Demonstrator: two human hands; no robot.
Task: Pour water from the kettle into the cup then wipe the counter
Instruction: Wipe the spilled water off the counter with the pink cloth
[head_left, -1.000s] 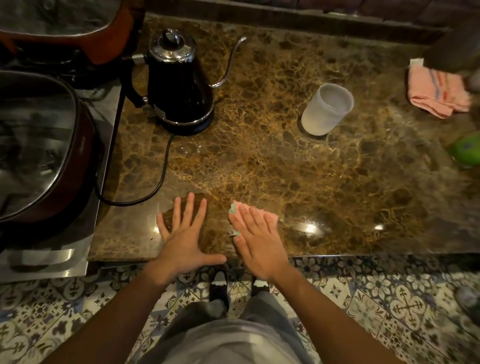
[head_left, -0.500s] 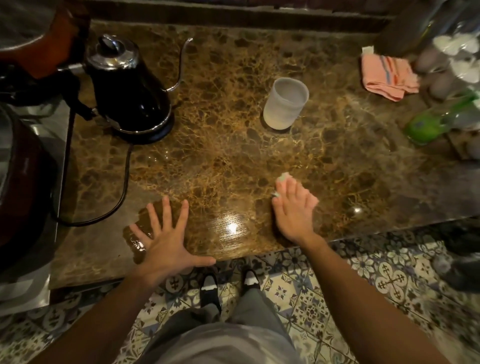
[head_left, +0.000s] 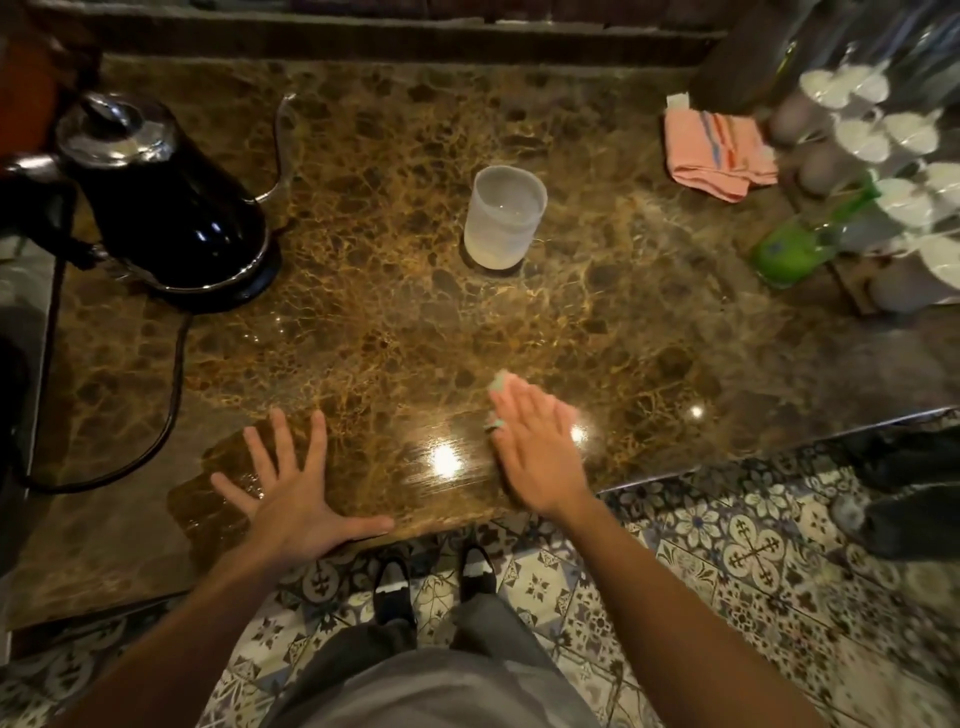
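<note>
A brown veined marble bench (head_left: 415, 322) fills the view under dim light, with patterned floor tiles below its near edge. We judge the pouring done: the black electric kettle with a thin gooseneck spout (head_left: 166, 208) sits on its base at the far left, and the frosted white plastic cup (head_left: 503, 218) stands upright mid-bench, well apart from it. A faint ring inside the cup suggests water, though we cannot tell how much.

The wiping is the step in hand. Our right hand (head_left: 537, 457) lies flat with fingers extended, pressing a small pink-and-green cloth (head_left: 503, 383) onto the bench near its front edge. Our left hand (head_left: 291, 493) is spread open and empty on the bench, over a wet-looking patch (head_left: 208, 493) that appears not yet wiped. A folded pink towel (head_left: 719, 156) lies far right — untouched.
</note>
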